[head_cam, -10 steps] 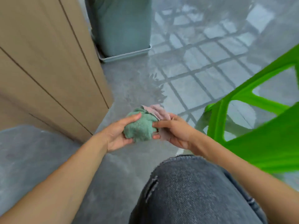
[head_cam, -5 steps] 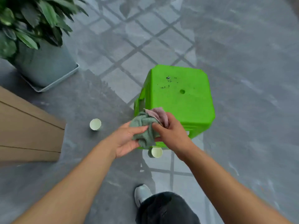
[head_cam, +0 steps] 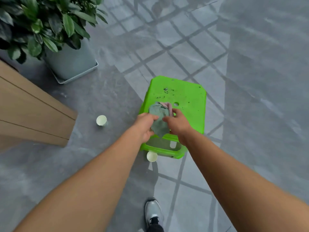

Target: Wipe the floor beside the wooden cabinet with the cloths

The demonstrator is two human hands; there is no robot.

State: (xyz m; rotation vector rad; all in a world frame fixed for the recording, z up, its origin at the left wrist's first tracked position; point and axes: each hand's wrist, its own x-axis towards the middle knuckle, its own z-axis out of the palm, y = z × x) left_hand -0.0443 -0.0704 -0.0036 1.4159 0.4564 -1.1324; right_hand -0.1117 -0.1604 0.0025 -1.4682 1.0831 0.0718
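The left hand (head_cam: 145, 126) and right hand (head_cam: 176, 123) both clutch the bunched cloths (head_cam: 159, 118) between them, above the green stool (head_cam: 189, 104).

The floor (head_cam: 250, 64) is grey polished tile, glossy enough to mirror a window grid. The stool (head_cam: 189, 101) is bright green moulded plastic, smooth but speckled with dark marks. The green cloth (head_cam: 158, 119) and pink cloth (head_cam: 168, 105) look soft and nappy. The cabinet (head_cam: 33, 111) shows matt pale wood.
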